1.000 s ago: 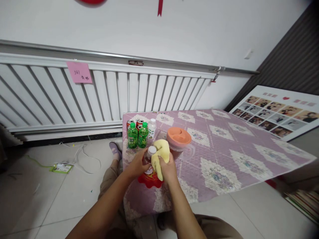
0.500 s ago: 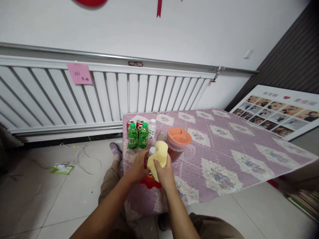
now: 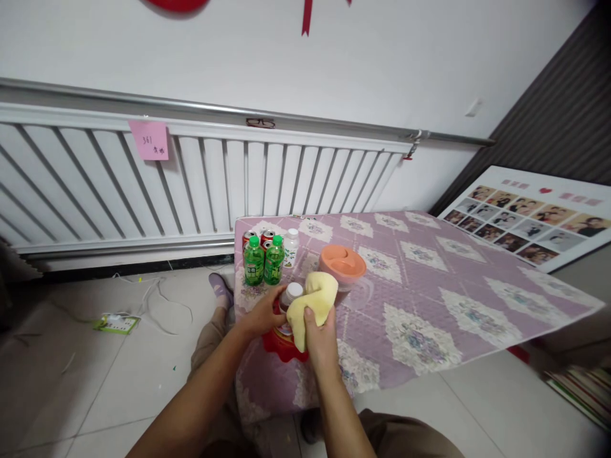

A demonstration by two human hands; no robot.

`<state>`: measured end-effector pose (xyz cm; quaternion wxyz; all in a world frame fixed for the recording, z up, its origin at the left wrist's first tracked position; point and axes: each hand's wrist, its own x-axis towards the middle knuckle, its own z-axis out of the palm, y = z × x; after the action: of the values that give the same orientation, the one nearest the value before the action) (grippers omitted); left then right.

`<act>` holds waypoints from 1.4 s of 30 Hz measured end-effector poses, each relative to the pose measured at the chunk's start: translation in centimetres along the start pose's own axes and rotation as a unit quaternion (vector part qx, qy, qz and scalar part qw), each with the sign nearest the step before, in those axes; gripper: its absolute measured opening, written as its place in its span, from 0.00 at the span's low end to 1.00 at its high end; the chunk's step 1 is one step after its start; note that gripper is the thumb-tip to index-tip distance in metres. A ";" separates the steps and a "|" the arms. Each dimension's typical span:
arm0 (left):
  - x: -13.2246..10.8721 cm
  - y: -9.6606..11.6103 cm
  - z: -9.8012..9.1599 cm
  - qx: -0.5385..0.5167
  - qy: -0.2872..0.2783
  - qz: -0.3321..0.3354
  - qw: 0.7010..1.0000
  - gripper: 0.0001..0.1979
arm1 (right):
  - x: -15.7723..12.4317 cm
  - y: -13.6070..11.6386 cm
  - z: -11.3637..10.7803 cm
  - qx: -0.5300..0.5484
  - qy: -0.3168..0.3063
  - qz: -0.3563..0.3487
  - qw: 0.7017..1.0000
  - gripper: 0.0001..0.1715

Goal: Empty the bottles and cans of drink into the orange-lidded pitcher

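My left hand (image 3: 260,315) is wrapped round a bottle (image 3: 289,296) with a white cap and a red label, which stands near the front left corner of the low table (image 3: 429,299). My right hand (image 3: 321,337) grips a yellow cloth (image 3: 312,305) pressed against the bottle's right side, just below the cap. A red object (image 3: 279,346) lies under the bottle at its base; I cannot make out what it is.
Two green bottles (image 3: 263,261), red cans (image 3: 258,236) and a small clear bottle (image 3: 290,245) stand at the table's back left. A jug with an orange lid (image 3: 342,264) is just right of the cloth. A white radiator (image 3: 191,184) runs behind; a photo board (image 3: 529,216) leans at right.
The yellow cloth has shifted on the bottle: it covered the cap half a second ago, and now the white cap shows again. My left hand stays on the bottle.
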<state>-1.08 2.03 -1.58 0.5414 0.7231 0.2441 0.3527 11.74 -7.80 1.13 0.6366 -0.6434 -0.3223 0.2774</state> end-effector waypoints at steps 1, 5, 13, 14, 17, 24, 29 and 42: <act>-0.2 -0.1 0.3 0.013 0.021 0.003 1.000 0.37 | -0.1 -0.3 0.3 -0.014 -0.006 -0.017 1.000 0.45; -0.9 -0.7 1.5 0.063 0.099 0.000 0.993 0.30 | 0.1 -0.5 1.5 -0.078 -0.004 -0.089 0.993 0.53; -0.8 -0.6 2.5 0.036 0.125 -0.034 0.991 0.41 | 1.5 0.1 -0.2 -0.018 -0.017 -0.016 1.000 0.38; -0.9 -0.5 2.6 0.037 0.125 -0.038 0.991 0.44 | 1.6 0.1 -0.5 -0.010 -0.016 -0.001 1.000 0.38; -0.9 0.0 2.8 0.035 0.116 -0.046 0.992 0.48 | 1.3 0.2 -1.0 0.008 -0.022 0.016 1.000 0.36; 0.4 2.2 1.7 -0.045 0.079 -0.040 0.995 0.40 | 1.1 -1.4 -1.3 0.044 -0.085 -0.008 0.995 0.40; 1.3 5.7 0.0 -0.115 0.055 -0.042 0.991 0.39 | 1.7 -1.4 -1.9 0.057 -0.084 0.004 0.995 0.34; 0.8 7.9 -2.0 -0.278 0.075 -0.018 0.957 0.41 | -0.8 -0.5 -2.0 0.375 -0.142 0.185 0.897 0.29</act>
<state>-2.36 1.51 6.46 0.7075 0.5110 0.1891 0.4501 12.70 -9.68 1.63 0.7155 -0.3584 -0.1563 0.5789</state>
